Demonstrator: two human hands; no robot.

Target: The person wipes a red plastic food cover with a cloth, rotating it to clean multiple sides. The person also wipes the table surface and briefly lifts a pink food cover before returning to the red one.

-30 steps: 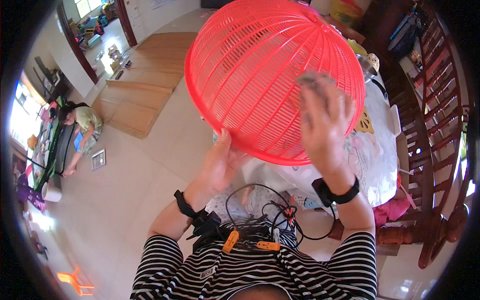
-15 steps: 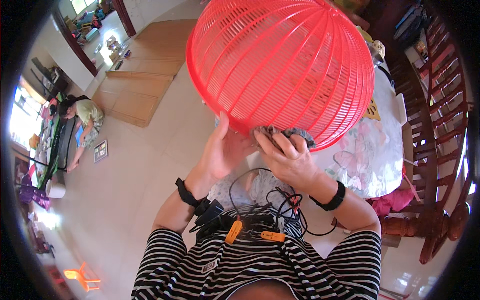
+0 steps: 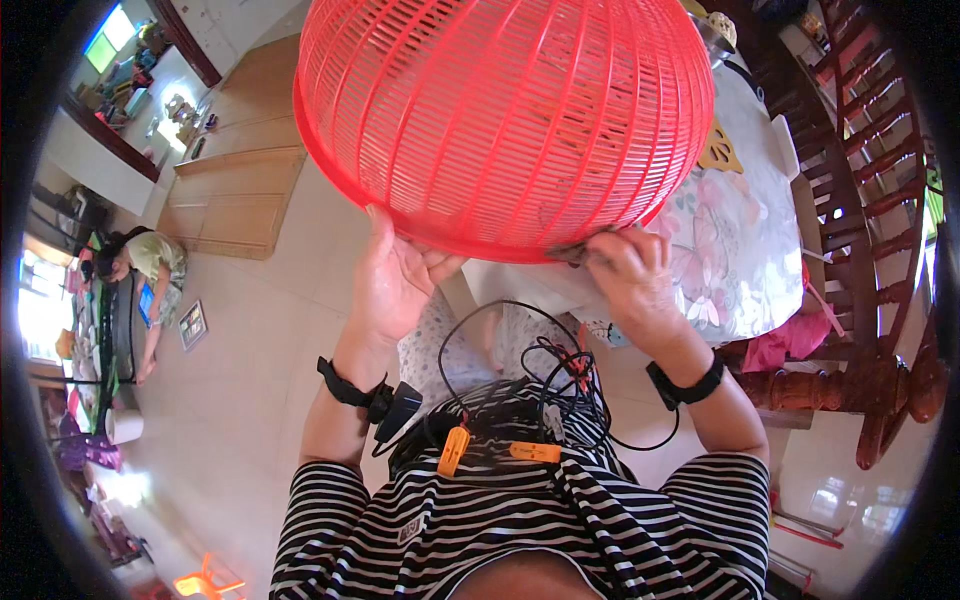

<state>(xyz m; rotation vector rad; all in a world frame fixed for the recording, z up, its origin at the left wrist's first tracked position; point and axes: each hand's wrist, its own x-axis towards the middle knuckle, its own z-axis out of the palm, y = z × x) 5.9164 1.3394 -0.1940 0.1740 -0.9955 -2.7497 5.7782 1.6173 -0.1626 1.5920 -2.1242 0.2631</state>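
Observation:
A large red plastic dome-shaped food cover with slatted sides is held up in front of me, over the near edge of the table. Its rim rests in my left hand, the thumb outside and the fingers under the edge. At the rim's near right side my right hand is closed on a dark grey cloth, pressing it to the cover. Most of the cloth is hidden by the fingers and the rim.
To the right stands a table with a flowered cloth, bearing a yellow perforated piece and a metal bowl. A wooden railing rises beyond. Flattened cardboard lies at left, near a crouching person. Cables hang at my chest.
The cover has shifted left, and my left hand moved left with its rim. My right hand moved right along the rim with the cloth, which now shows less.

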